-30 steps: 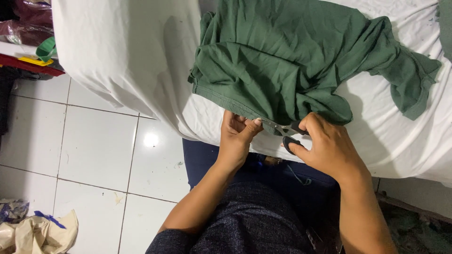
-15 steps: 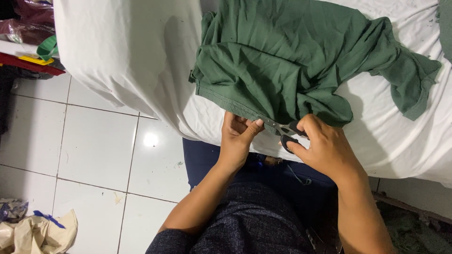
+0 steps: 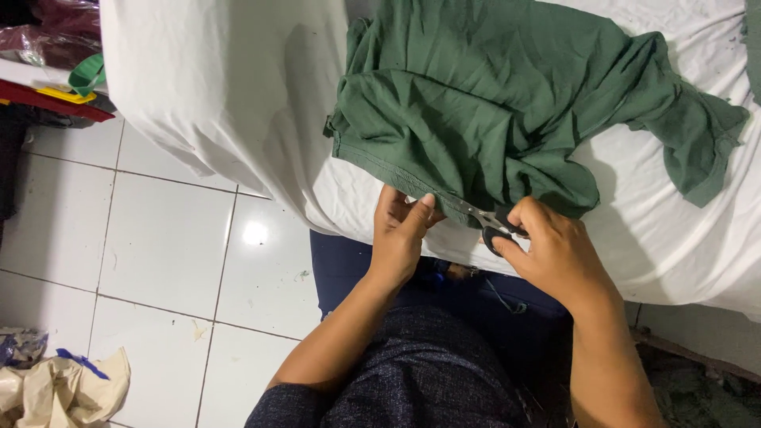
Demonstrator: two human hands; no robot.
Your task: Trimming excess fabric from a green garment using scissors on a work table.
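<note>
A rumpled dark green garment point(image 3: 491, 111) lies on a table draped in white cloth point(image 3: 222, 95). My left hand point(image 3: 400, 230) pinches the garment's stitched hem at the table's near edge. My right hand point(image 3: 555, 254) grips small scissors point(image 3: 485, 218) with black handles. Their blades point left along the hem, close to my left fingertips. The garment's sleeve point(image 3: 697, 135) trails off to the right.
White floor tiles point(image 3: 158, 238) spread out on the left. Crumpled paper and plastic scraps point(image 3: 55, 384) lie at the bottom left. Red, yellow and green items point(image 3: 55, 87) sit on a shelf at the top left. My lap in dark clothing point(image 3: 428, 357) is below the table edge.
The hands stay at the hem. The scissors have crept slightly left along the garment's edge toward my left fingers.
</note>
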